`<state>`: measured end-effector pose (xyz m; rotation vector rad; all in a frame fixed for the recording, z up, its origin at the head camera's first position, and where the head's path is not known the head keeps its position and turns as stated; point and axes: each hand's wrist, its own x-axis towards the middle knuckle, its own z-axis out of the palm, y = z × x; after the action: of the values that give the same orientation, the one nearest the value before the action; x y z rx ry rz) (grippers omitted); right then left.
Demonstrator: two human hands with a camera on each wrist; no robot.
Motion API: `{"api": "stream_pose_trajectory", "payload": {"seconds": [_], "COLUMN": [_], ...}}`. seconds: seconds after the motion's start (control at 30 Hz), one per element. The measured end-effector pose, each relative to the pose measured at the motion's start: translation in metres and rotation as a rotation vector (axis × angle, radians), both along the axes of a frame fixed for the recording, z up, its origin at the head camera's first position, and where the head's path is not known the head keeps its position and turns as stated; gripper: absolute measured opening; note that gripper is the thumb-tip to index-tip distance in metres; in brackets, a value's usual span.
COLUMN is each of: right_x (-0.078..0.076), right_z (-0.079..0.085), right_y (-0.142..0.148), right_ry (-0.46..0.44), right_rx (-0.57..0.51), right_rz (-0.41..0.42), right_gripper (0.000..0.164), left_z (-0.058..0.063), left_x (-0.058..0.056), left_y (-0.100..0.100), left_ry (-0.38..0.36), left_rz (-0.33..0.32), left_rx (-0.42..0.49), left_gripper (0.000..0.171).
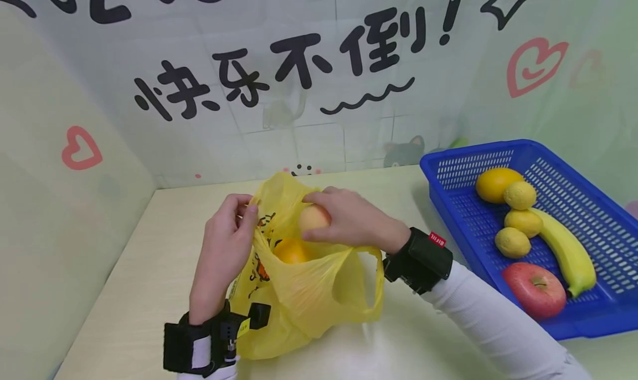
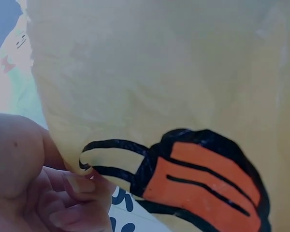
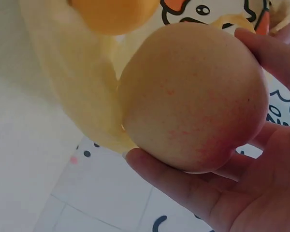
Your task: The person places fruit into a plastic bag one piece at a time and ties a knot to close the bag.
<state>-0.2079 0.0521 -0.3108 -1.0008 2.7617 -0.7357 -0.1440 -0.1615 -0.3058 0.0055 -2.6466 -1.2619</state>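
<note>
A yellow plastic bag with printed figures stands on the table, its mouth spread. My left hand pinches the bag's left rim between thumb and fingers; in the left wrist view the thumb and fingertips grip its edge beside an orange-and-black print. My right hand holds a peach over the bag's opening. Pale with a pink blush, the peach sits between thumb and fingers in the right wrist view. Inside the bag lies an orange, its lower part hidden by the plastic.
On the right stands a blue plastic basket. It contains a red apple, a banana, several lemons and a larger yellow-orange fruit. A printed wall covering rises behind the pale table.
</note>
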Motion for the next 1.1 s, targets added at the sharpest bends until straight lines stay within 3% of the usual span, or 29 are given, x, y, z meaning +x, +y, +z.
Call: {"api": "stream_pose_trajectory", "payload": {"seconds": [0.17, 0.33, 0.43, 0.73, 1.1], "right_x": [-0.001, -0.007, -0.01, -0.018, -0.017], "right_z": [-0.011, -0.02, -0.025, -0.044, -0.063], "right_y": [-0.011, -0.021, -0.025, -0.027, -0.04], "right_ry": [-0.035, -0.132, -0.135, -0.138, -0.112], "right_rx": [-0.08, -0.196, -0.226, -0.211, -0.093], "right_rz": [-0.025, -0.129, -0.171, -0.26, -0.333], "right_gripper": [0.05, 0.04, 0.04, 0.043, 0.069], "left_z": [-0.001, -0.002, -0.002, -0.002, -0.002], "left_x": [-0.001, -0.002, -0.002, -0.002, -0.003], "left_y": [0.002, 0.003, 0.002, 0.0, 0.001], "left_ry": [-0.014, -0.002, 0.011, 0.016, 0.019], "left_rz": [-0.022, -0.029, -0.035, -0.05, -0.05], "left_rx": [-0.013, -0.037, -0.049, -0.077, -0.09], "left_gripper": [0.028, 0.027, 0.026, 0.024, 0.024]}}
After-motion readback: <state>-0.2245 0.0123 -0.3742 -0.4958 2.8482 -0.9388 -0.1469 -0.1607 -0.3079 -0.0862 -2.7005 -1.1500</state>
